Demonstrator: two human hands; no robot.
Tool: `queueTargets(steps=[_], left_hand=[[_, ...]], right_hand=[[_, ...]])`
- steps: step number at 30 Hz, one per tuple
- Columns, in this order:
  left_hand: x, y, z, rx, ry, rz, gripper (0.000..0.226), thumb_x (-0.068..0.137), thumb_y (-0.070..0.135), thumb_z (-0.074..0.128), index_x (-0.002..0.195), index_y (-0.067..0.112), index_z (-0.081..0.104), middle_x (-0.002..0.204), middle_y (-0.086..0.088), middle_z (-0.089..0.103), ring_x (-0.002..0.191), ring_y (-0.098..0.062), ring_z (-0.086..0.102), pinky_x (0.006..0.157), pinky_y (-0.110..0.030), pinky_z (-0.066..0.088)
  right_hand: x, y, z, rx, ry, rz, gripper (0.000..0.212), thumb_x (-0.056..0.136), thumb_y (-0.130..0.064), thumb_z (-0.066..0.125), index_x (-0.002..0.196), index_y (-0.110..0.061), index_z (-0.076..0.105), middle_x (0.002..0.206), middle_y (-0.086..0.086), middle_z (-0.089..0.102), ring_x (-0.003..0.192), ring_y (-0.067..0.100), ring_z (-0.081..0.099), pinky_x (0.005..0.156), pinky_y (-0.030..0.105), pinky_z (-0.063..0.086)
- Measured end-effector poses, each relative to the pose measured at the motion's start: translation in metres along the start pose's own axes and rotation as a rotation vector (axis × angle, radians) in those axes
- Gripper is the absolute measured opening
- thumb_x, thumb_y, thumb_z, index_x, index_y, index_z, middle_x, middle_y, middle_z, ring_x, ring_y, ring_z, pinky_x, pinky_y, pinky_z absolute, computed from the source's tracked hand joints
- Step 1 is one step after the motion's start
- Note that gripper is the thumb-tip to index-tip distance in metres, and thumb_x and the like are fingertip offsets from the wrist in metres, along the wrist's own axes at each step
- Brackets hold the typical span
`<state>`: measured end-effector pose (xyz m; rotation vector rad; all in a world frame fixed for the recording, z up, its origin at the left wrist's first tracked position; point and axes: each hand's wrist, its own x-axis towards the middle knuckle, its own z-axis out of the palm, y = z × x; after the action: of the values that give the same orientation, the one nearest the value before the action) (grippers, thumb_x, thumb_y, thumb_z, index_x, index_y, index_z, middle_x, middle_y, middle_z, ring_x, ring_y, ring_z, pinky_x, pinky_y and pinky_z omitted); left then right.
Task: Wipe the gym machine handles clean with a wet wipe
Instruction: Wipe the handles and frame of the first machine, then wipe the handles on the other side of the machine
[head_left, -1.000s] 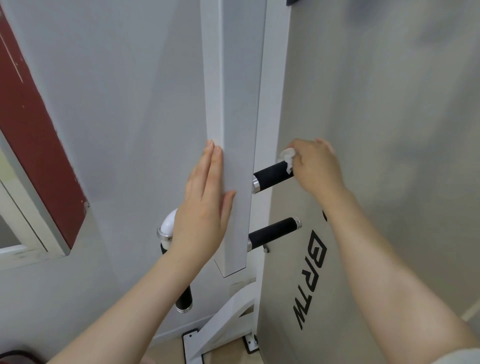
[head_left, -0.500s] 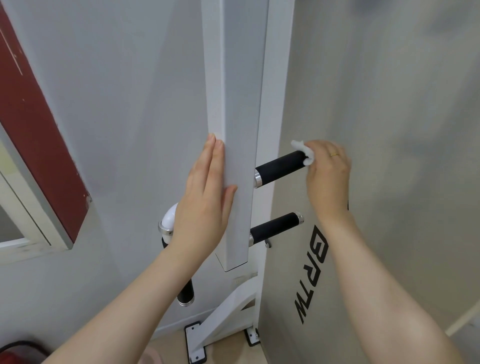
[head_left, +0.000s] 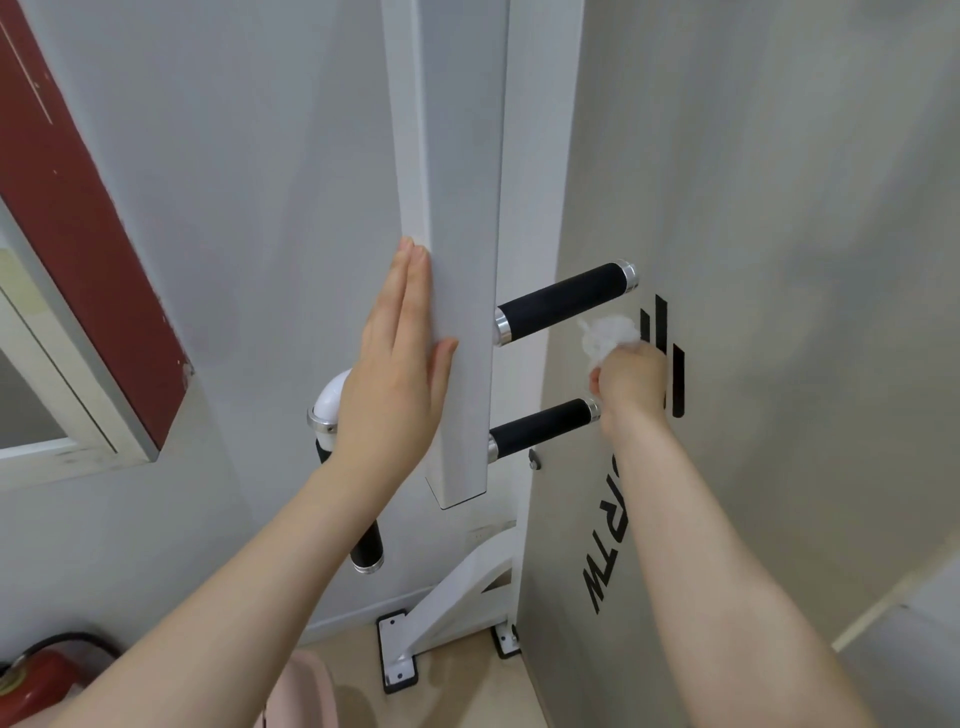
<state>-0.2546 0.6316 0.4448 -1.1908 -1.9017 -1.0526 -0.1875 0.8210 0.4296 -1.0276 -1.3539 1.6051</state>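
Note:
Two black foam handles stick out to the right of a white hanging machine bar (head_left: 460, 260): the upper handle (head_left: 563, 301) and the lower handle (head_left: 543, 426), each with chrome end caps. My right hand (head_left: 631, 382) is closed on a crumpled white wet wipe (head_left: 605, 335) and sits between the two handles, just right of the lower handle's tip. The upper handle is bare. My left hand (head_left: 400, 358) lies flat against the left side of the bar, fingers together, thumb on the bar's front. A third black handle (head_left: 366, 551) hangs low behind my left wrist.
A beige panel (head_left: 753, 260) with black lettering stands close on the right. The white frame foot (head_left: 441, 613) is bolted to the floor below. A red-framed window (head_left: 78, 234) is at left, a red fire extinguisher (head_left: 36, 675) at bottom left.
My right hand has left the upper handle's tip and dropped with the wipe toward the lower handle's end. My left hand stays flat on the bar.

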Motion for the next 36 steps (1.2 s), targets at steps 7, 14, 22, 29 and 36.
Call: queueTargets(steps=[7,14,22,29,36], left_hand=[[-0.01,0.015,-0.004,0.044,0.003,-0.037,0.06,0.093,0.0,0.045,0.144,0.001,0.014,0.149,-0.004,0.013,0.132,0.003,0.009,0.098,0.006,0.008],[-0.039,0.034,-0.013,0.132,-0.032,0.042,0.06,0.088,0.002,0.052,0.141,0.004,0.023,0.149,-0.027,0.019,0.138,-0.031,0.019,0.112,-0.014,0.009],[-0.119,0.094,-0.056,-0.371,-0.405,0.019,0.029,0.087,0.036,0.05,0.103,0.019,0.067,0.113,0.01,0.059,0.104,-0.004,0.053,0.087,-0.012,0.041],[-0.176,0.164,-0.097,-0.933,-0.621,-0.505,0.018,0.09,0.005,0.054,0.084,0.018,0.065,0.069,0.014,0.068,0.068,0.001,0.059,0.065,-0.009,0.046],[-0.209,0.277,-0.109,-1.096,-0.935,-0.288,0.014,0.093,0.012,0.05,0.088,0.017,0.062,0.068,0.013,0.067,0.062,-0.001,0.06,0.06,-0.013,0.045]], right_hand=[[-0.021,-0.032,0.025,0.07,-0.137,0.011,0.023,0.09,0.001,0.036,0.073,-0.01,0.047,0.063,0.0,0.044,0.057,0.012,0.043,0.059,0.02,0.038],[-0.09,-0.006,-0.005,-0.077,-0.444,-0.119,0.011,0.089,-0.012,0.048,0.08,-0.011,0.055,0.062,0.001,0.044,0.056,0.012,0.038,0.06,0.025,0.037],[-0.203,0.036,-0.095,-0.108,-0.653,-0.144,0.021,0.092,-0.003,0.045,0.094,-0.006,0.066,0.078,0.003,0.066,0.074,0.015,0.063,0.071,0.031,0.054],[-0.301,0.059,-0.194,-0.338,-0.365,-0.211,0.026,0.085,-0.021,0.064,0.11,-0.023,0.058,0.104,-0.011,0.063,0.085,0.006,0.061,0.076,0.018,0.049],[-0.38,0.049,-0.311,-0.329,-0.057,-0.358,0.018,0.079,-0.014,0.068,0.087,-0.03,0.065,0.089,-0.005,0.066,0.082,0.015,0.063,0.074,0.033,0.054]])
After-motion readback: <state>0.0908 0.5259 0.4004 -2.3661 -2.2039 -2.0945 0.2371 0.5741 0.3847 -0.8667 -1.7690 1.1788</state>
